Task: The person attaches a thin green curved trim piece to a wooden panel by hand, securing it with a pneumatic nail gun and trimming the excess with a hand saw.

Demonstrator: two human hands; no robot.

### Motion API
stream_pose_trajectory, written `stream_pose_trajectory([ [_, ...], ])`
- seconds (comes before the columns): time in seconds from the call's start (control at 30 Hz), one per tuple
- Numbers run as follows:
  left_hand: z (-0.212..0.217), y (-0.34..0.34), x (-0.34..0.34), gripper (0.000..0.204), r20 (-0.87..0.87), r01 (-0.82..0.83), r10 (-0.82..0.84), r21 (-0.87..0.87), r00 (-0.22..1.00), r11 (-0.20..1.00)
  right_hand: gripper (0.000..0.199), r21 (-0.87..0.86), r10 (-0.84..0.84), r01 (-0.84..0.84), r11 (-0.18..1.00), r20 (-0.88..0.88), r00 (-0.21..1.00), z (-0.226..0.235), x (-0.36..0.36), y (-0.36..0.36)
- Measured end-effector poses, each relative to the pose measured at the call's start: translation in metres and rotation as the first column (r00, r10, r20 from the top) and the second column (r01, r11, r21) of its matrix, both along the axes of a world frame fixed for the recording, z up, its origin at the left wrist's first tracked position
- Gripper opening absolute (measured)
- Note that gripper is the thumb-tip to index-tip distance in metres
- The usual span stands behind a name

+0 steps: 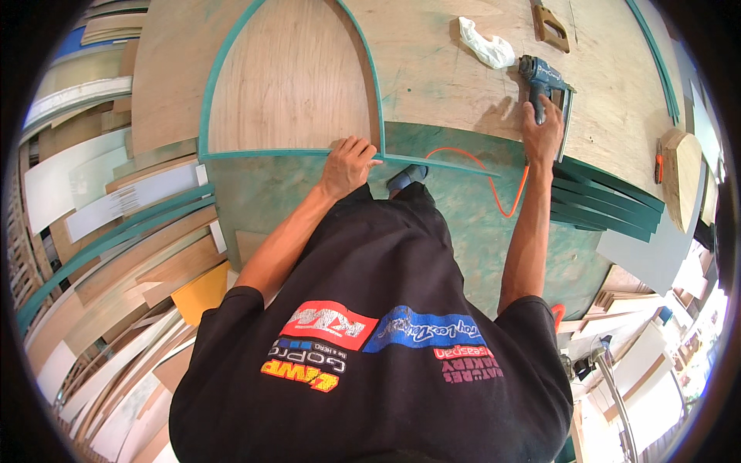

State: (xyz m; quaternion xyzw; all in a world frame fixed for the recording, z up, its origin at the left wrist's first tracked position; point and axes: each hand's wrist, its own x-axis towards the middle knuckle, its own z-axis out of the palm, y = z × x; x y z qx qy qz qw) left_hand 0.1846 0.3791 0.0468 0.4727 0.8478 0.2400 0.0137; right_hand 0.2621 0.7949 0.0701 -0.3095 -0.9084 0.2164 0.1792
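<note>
A green arched frame point(266, 153) of thin strips lies on the wooden worktable point(166, 92), its straight side along the near edge. My left hand point(349, 164) is closed on that straight strip, close to the frame's right corner. A green strip point(432, 161) sticks out past this corner to the right, over the table's edge. To the right, my right hand point(543, 130) grips the handle of a dark blue nail gun point(543, 75), which rests on the tabletop. An orange air hose point(494, 193) loops below it, beside my right forearm.
A hand saw point(551, 29) and a crumpled white cloth point(486, 44) lie beyond the nail gun. Green boards point(602, 199) are stacked at the right edge, near an orange-handled tool point(659, 162). Sheets and wood offcuts point(147, 255) crowd the left side.
</note>
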Motion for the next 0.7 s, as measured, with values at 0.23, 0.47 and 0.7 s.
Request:
stream_pose_trajectory([
  [0.23,0.003,-0.001,-0.001,0.026,0.042,-0.015,0.017,-0.045,0.999,0.999,0.045,-0.122,0.060,-0.069,0.990,-0.077,0.995,-0.008,-0.010,-0.013],
  [0.47,0.009,0.006,-0.008,0.034,0.107,-0.036,0.030,0.056,0.994,0.998,0.028,-0.216,0.131,-0.136,0.967,-0.038,0.991,-0.011,-0.022,-0.076],
  [0.7,0.019,0.021,-0.014,0.040,0.313,-0.088,0.053,0.098,0.948,0.991,0.046,0.004,-0.157,0.157,0.988,-0.084,0.984,0.017,-0.081,0.043],
])
